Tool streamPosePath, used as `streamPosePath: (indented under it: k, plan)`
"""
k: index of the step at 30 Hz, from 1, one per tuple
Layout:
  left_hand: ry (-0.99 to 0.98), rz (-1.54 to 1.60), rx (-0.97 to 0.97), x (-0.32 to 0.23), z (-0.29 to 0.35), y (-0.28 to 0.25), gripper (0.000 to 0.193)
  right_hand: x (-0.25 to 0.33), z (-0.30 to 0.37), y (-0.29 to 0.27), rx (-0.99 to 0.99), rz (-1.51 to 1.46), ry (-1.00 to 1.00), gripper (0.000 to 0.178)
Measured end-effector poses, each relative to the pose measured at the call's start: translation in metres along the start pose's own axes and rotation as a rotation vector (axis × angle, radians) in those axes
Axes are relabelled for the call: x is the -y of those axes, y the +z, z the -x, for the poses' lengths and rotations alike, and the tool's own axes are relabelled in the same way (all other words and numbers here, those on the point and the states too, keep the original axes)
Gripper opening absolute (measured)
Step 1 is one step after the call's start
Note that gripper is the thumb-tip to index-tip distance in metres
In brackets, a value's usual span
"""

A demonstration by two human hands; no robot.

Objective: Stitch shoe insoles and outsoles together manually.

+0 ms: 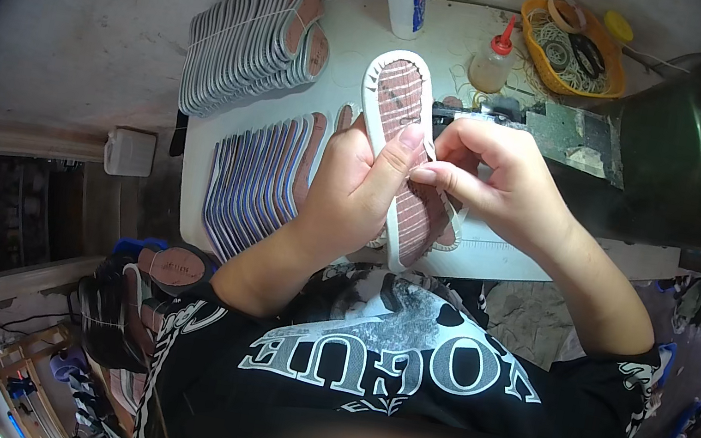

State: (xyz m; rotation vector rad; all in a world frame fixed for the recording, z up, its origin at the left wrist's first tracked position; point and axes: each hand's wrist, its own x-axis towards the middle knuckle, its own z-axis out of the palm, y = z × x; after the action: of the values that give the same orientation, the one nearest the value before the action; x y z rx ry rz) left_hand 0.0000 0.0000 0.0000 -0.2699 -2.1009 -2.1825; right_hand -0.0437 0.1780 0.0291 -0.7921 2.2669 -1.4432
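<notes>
Pink, white-rimmed shoe sole (401,97) above white table (341,34).
Left hand (356,178) clasps it; right hand (507,179) pinches near its edge, catch hidden. Risk: sole could twist if left thumb slackens.

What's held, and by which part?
A white-rimmed pink sole: the left hand holds its left side near mid-length, thumb on the face; the right hand touches the opposite edge, grip unclear.
</notes>
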Motion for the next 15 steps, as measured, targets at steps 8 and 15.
streamPosePath:
  k: [8,15]
  plan:
    - [-0.002,-0.166,0.112,0.012,-0.004,0.003,0.024,-0.008,0.0,-0.002,-0.054,0.526,-0.358,0.013]
    - [-0.056,0.049,-0.027,0.026,-0.006,0.01,0.022,-0.025,0.004,0.013,-0.177,-0.122,0.009,0.015]
